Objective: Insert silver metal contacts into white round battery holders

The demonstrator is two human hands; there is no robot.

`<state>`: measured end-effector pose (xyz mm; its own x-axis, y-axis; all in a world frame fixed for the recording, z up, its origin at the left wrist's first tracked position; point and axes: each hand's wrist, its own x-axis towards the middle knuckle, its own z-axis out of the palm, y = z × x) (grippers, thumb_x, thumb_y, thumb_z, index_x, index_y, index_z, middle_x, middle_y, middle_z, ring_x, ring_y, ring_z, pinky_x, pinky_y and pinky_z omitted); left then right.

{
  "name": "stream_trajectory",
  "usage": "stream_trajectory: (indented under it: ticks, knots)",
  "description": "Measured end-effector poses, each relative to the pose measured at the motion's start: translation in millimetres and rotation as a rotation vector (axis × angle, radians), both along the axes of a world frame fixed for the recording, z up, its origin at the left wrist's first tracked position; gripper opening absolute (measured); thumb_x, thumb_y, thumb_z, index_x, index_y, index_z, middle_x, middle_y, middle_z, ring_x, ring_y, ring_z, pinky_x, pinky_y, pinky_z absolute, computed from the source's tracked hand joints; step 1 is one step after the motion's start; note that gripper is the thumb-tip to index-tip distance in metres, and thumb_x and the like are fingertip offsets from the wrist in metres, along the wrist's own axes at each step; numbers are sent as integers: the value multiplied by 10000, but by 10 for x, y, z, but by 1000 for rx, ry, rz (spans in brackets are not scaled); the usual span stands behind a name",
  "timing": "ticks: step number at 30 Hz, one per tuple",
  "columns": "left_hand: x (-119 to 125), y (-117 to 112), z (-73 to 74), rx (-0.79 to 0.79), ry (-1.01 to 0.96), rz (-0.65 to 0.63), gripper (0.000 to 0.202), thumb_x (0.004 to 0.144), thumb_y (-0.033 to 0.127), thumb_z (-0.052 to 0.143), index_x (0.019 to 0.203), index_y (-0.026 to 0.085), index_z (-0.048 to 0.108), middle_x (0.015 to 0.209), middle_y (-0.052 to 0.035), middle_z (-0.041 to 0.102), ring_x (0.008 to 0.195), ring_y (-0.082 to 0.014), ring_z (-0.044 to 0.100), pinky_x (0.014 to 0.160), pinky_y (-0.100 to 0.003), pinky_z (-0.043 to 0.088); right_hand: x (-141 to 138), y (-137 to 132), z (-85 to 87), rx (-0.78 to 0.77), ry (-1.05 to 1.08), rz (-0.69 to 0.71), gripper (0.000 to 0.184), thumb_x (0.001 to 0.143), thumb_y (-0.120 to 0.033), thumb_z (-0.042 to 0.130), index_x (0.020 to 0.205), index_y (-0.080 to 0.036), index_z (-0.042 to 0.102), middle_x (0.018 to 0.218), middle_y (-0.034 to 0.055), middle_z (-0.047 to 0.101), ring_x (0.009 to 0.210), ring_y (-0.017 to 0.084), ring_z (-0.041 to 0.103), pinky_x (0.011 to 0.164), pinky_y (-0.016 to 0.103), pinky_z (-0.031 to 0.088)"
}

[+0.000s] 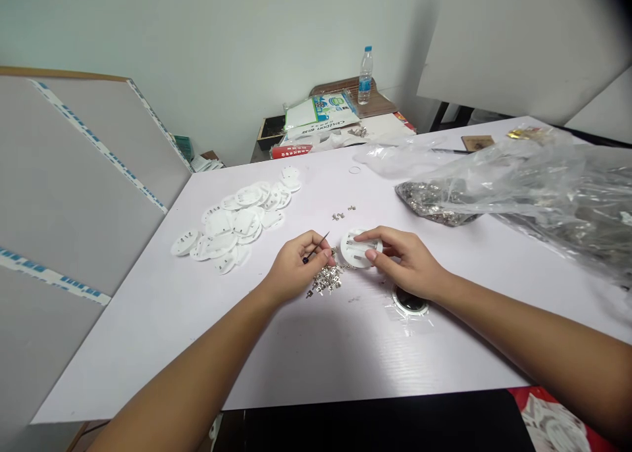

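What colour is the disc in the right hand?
The disc is white; head view.

Got a slotted round white plastic disc (356,249) tilted up, a skinny black-handled pick (316,247), and a little heap of metal clips (324,279).

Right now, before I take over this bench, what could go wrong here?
The pointed tool in the left hand sits close to the right hand, which holds a white disc, so a slip could perhaps prick those fingers. The loose metal clips lie in an open pile right beneath both hands, so a careless nudge might scatter them across the table.
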<state>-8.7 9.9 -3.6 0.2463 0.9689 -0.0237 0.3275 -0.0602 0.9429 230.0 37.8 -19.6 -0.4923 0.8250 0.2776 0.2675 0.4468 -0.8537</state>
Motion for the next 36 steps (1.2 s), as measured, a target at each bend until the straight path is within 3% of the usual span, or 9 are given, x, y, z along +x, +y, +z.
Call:
stream_trajectory:
  ticks: [5, 9, 12, 19, 22, 28, 36]
  knots:
    - [16, -22, -42, 303, 57, -47, 135, 917, 299, 587, 930, 169, 619, 828, -38, 649, 621, -93, 517, 581, -244, 418, -93, -62, 48, -59, -7, 0, 205, 953, -358, 538, 969, -201, 668, 924, 53, 626, 803, 156, 613, 603, 250, 477]
    - [58, -27, -74, 600, 75, -105, 93, 908, 161, 562, 915, 190, 650, 870, -35, 597, 692, -98, 527, 633, -255, 451, -148, -102, 86, -148, -8, 83, 227, 959, -389, 535, 1013, -232, 690, 919, 35, 608, 798, 137, 571, 620, 237, 437]
    - [100, -30, -91, 662, 40, -97, 139, 902, 112, 551, 914, 196, 662, 914, -42, 573, 752, -105, 556, 647, -254, 471, -180, -121, 107, -204, 18, 153, 261, 961, -424, 531, 1031, -239, 701, 930, 32, 622, 821, 138, 549, 672, 246, 418]
    - [121, -35, -98, 648, 43, -86, 123, 904, 142, 574, 916, 202, 680, 927, -46, 577, 744, -107, 562, 635, -253, 480, -192, -143, 81, -412, 80, 167, 323, 899, -504, 601, 938, -187, 649, 718, -20, 540, 582, 97, 383, 535, 245, 304]
    - [104, -35, -69, 610, 49, -69, 65, 894, 203, 619, 907, 189, 682, 943, -57, 588, 714, -104, 545, 614, -252, 465, -192, -136, 68, -416, 77, 144, 305, 894, -498, 611, 901, -193, 618, 669, -43, 480, 531, 82, 340, 492, 235, 276]
    - [99, -64, -41, 413, 78, -25, 155, 871, 331, 667, 893, 181, 697, 1058, -58, 550, 478, -2, 289, 477, -240, 335, -194, -135, 52, -98, 10, 59, 195, 923, -381, 596, 898, -195, 651, 845, 18, 559, 684, 109, 498, 551, 229, 380]
    - [105, -81, 4, 302, 77, -36, 173, 864, 341, 670, 890, 173, 703, 1169, -62, 509, 465, 30, 288, 496, -237, 359, -185, -125, 55, 133, -36, 50, 137, 936, -309, 576, 908, -198, 650, 806, 35, 536, 725, 135, 512, 582, 245, 403]
